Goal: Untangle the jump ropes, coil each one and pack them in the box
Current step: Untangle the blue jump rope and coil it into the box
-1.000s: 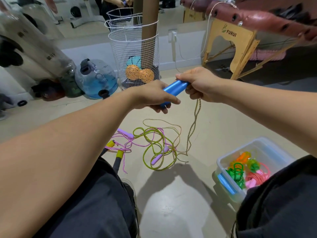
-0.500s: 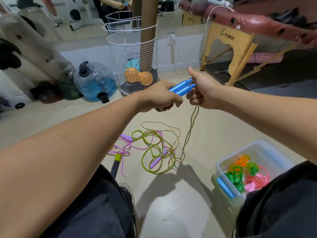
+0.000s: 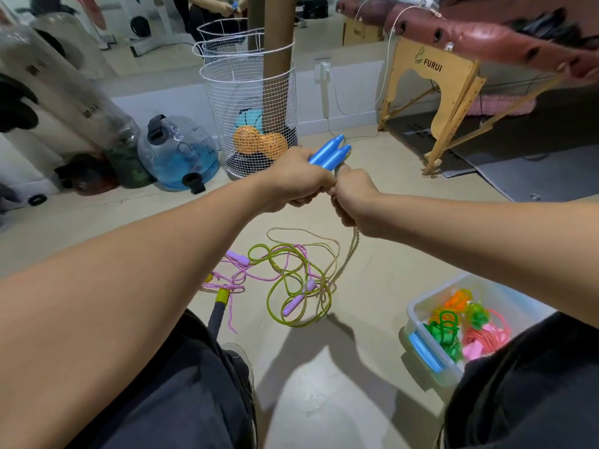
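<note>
Floor (image 3: 372,202) carries tangled ropes; left hand (image 3: 296,183) grips paired blue handles (image 3: 329,153) (ends aligned for coiling), right hand (image 3: 355,202) clenches their beige cord (image 3: 355,243).

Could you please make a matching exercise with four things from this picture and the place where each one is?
Things:
1. blue handles
2. yellow-green rope
3. pink coiled rope
4. orange ball

Places:
A. in the wire basket
B. loose on the floor
C. in the left hand
D. in the plastic box

Pairs: 1-C, 2-B, 3-D, 4-A
</note>
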